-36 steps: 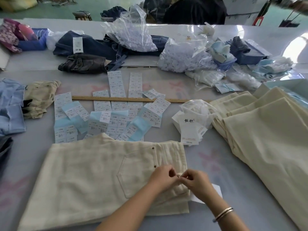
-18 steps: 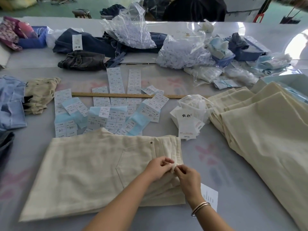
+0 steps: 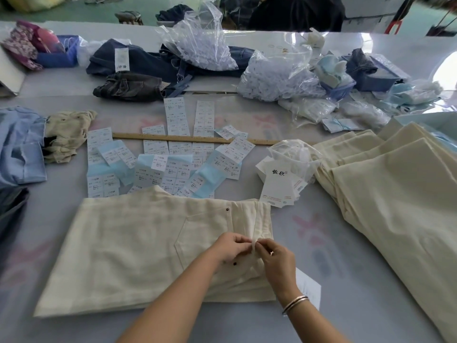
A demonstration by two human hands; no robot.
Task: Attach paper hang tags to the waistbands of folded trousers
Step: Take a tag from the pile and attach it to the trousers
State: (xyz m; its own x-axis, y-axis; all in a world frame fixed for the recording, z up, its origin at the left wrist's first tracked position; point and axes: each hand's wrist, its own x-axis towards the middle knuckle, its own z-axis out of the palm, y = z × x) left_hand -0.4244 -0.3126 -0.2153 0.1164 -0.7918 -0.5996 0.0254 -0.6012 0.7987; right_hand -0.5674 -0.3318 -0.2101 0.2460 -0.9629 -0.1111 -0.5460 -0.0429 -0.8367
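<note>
Folded cream trousers [image 3: 128,248] lie flat in front of me, waistband to the right. My left hand [image 3: 231,247] and my right hand [image 3: 278,259] meet at a belt loop [image 3: 254,245] on the waistband, both pinching it with fingertips. A white paper hang tag [image 3: 309,288] lies on the table just right of the waistband, partly hidden by my right wrist. A small stack of white hang tags [image 3: 278,188] with black characters sits beyond the waistband.
A pile of folded cream trousers [image 3: 395,194] fills the right side. Sheets of size stickers [image 3: 163,167] and a wooden ruler [image 3: 188,139] lie ahead. Plastic bags [image 3: 274,78], dark jeans [image 3: 138,60] and blue garments [image 3: 19,147] crowd the back and left.
My hands slid along the waistband away from me, from its near end toward the belt loop. The hang tag beside my right wrist came more into view.
</note>
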